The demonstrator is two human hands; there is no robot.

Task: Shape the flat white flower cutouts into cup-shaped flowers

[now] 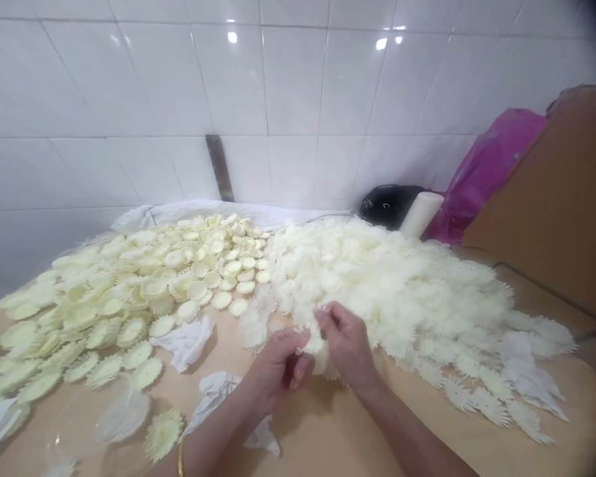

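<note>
My left hand point(281, 364) and my right hand point(348, 344) are close together at the near edge of a whitish heap. Both are closed in a pinch around a pale cream disc with a toothed, petal-like edge point(316, 342), partly hidden by my fingers. The whitish heap of thin, frilly-edged discs point(377, 285) spreads behind and to the right of my hands. On the left lies another pile of thicker, pale yellow cup-like discs point(144, 285) with notched rims.
Crumpled white scraps point(186, 341) lie left of my hands. A single yellow disc point(163, 434) sits near the front edge. At the back right are a white cylinder point(420, 214), a black bag point(390, 204), a magenta bag point(487, 165) and a brown box point(556, 205). A tiled wall point(298, 86) stands behind.
</note>
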